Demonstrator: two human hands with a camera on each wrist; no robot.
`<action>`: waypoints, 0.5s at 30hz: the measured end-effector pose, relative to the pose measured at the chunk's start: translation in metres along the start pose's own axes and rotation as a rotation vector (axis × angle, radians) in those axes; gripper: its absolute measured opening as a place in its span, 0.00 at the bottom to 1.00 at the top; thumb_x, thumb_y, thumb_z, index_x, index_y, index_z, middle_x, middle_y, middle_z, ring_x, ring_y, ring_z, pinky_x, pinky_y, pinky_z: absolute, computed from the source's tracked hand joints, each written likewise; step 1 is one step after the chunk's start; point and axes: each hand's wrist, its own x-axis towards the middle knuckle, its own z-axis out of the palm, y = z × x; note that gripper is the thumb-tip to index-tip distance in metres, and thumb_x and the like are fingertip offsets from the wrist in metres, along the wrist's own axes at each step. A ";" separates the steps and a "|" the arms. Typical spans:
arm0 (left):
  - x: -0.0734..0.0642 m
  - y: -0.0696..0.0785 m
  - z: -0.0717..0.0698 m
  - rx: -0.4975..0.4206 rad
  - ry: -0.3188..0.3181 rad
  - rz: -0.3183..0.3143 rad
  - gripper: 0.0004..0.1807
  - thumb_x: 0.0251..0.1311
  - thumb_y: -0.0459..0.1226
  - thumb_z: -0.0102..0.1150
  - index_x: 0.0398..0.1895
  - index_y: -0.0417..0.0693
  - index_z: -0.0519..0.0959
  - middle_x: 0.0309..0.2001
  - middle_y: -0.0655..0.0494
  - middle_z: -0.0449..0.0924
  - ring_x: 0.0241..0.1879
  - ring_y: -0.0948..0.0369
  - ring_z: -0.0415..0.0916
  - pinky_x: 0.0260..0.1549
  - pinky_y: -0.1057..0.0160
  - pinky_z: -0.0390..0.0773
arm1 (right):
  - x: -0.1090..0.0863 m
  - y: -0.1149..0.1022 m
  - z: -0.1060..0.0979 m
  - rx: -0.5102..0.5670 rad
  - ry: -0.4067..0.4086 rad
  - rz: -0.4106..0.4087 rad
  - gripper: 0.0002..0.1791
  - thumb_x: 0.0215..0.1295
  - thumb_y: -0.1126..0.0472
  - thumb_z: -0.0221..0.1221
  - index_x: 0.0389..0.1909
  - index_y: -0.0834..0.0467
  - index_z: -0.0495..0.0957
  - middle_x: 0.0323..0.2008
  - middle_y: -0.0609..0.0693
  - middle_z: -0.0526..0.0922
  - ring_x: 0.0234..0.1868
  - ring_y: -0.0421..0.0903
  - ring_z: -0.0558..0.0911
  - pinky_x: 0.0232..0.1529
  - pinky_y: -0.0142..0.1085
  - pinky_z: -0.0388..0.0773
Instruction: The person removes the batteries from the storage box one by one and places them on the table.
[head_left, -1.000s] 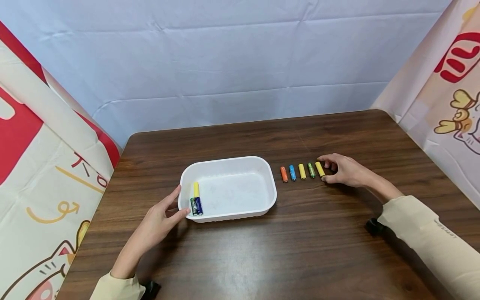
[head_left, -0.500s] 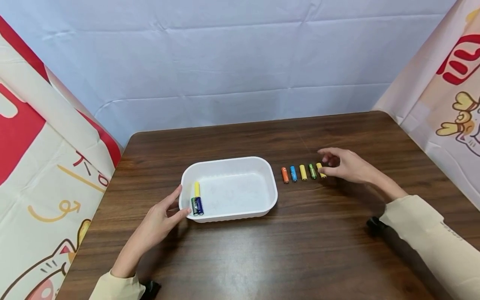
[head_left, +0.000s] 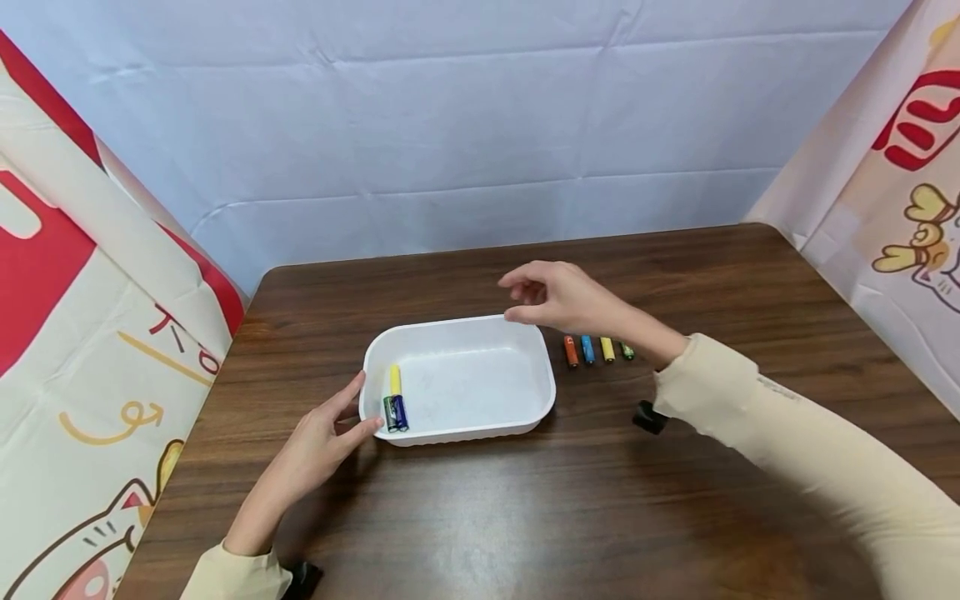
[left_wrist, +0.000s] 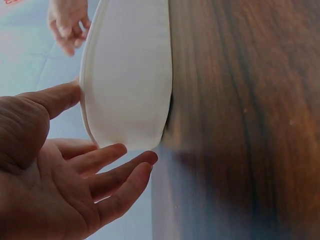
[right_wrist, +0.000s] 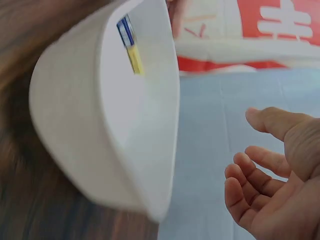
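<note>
So, nearest you, your left hand (head_left: 309,446) rests relaxed fingers and thumb against the left end of the white tray (head_left: 480,396), beside three batteries (head_left: 401,411) inside. Past its right end, four more batteries (head_left: 588,350) lie partly behind your right forearm (head_left: 641,331); your loosely curled, visibly unladen right hand (head_left: 561,297) hangs above the far right corner.

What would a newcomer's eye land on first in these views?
Probably the white tray on the brown table, with three batteries inside its left end and the left hand touching that end. Next, the right hand in the air near the tray's far right corner, holding nothing that shows. Then the row of batteries to the tray's right, orange, blue, yellow and green, the last partly hidden by the forearm.
</note>
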 end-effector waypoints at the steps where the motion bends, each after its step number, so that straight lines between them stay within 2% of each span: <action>1: 0.000 0.000 0.000 0.001 0.000 0.000 0.42 0.72 0.46 0.64 0.82 0.42 0.56 0.67 0.34 0.74 0.60 0.41 0.79 0.54 0.47 0.82 | 0.007 -0.005 0.006 0.007 -0.011 -0.016 0.22 0.65 0.61 0.71 0.58 0.64 0.82 0.41 0.51 0.84 0.41 0.45 0.80 0.43 0.39 0.79; 7: 0.001 0.001 -0.001 0.007 -0.007 -0.004 0.43 0.72 0.46 0.64 0.82 0.42 0.56 0.67 0.34 0.73 0.60 0.41 0.79 0.53 0.46 0.82 | 0.041 -0.035 0.047 -0.027 -0.129 -0.100 0.19 0.65 0.60 0.71 0.54 0.65 0.84 0.39 0.54 0.84 0.37 0.44 0.78 0.41 0.34 0.76; 11: 0.001 0.002 -0.001 -0.001 -0.015 -0.012 0.43 0.71 0.46 0.64 0.82 0.43 0.56 0.68 0.34 0.73 0.60 0.40 0.79 0.53 0.47 0.82 | 0.054 -0.049 0.076 -0.060 -0.220 -0.069 0.21 0.65 0.59 0.71 0.56 0.64 0.84 0.39 0.52 0.84 0.35 0.43 0.76 0.38 0.30 0.73; 15: 0.000 0.002 0.000 -0.010 -0.016 -0.011 0.43 0.71 0.46 0.64 0.82 0.42 0.56 0.66 0.33 0.74 0.59 0.41 0.79 0.53 0.47 0.83 | 0.059 -0.052 0.105 -0.072 -0.291 -0.027 0.22 0.64 0.58 0.72 0.56 0.65 0.84 0.37 0.51 0.84 0.35 0.41 0.75 0.38 0.28 0.72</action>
